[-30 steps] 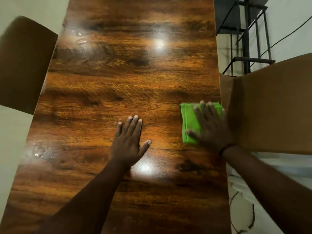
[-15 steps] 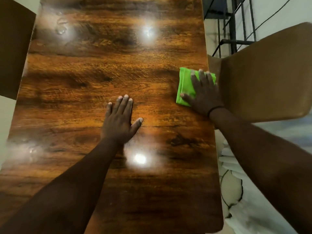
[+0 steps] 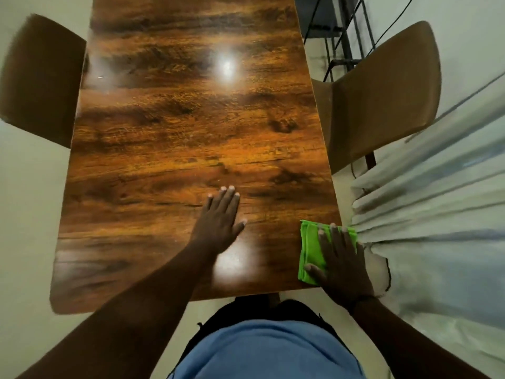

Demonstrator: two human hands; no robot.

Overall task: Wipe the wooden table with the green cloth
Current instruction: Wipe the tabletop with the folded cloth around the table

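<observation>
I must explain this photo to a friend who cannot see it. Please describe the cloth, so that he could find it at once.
Start at the long wooden table in the middle. Follow its right edge to the near corner, beside the pale curtain. There the right hand lies flat on the green cloth: folded, and the only bright green thing among browns and whites.

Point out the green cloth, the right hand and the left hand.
green cloth (image 3: 310,248): head view, on its bare left part.
right hand (image 3: 343,265): head view, on the back of the hand.
left hand (image 3: 218,224): head view, on the back of the hand.
</observation>
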